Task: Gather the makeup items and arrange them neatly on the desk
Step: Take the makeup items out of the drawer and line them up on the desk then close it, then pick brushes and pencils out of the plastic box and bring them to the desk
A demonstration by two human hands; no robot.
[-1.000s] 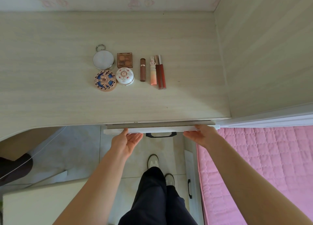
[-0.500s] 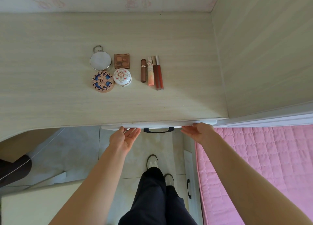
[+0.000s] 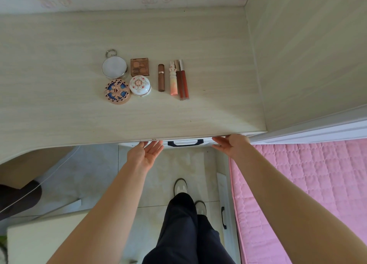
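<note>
Makeup items lie in tidy rows on the pale wooden desk (image 3: 59,104): a round silver compact with a ring (image 3: 114,67), a brown eyeshadow palette (image 3: 139,67), a blue-and-gold patterned compact (image 3: 117,91), a white floral compact (image 3: 140,85), a brown lipstick (image 3: 161,77), a peach tube (image 3: 173,80) and two red lip glosses (image 3: 182,82). My left hand (image 3: 147,152) and my right hand (image 3: 231,145) press flat, fingers apart, against the white drawer front (image 3: 206,140) under the desk edge, either side of its black handle (image 3: 185,142). Neither hand holds anything.
A wooden wall panel (image 3: 307,55) borders the desk on the right. A pink quilted bed (image 3: 307,184) lies at lower right. My legs and shoes (image 3: 180,187) stand on the tiled floor. A dark object (image 3: 17,200) sits at the left edge.
The drawer has slid in under the desk: its open gap is gone and only its front and handle show. Both hands followed it forward.
</note>
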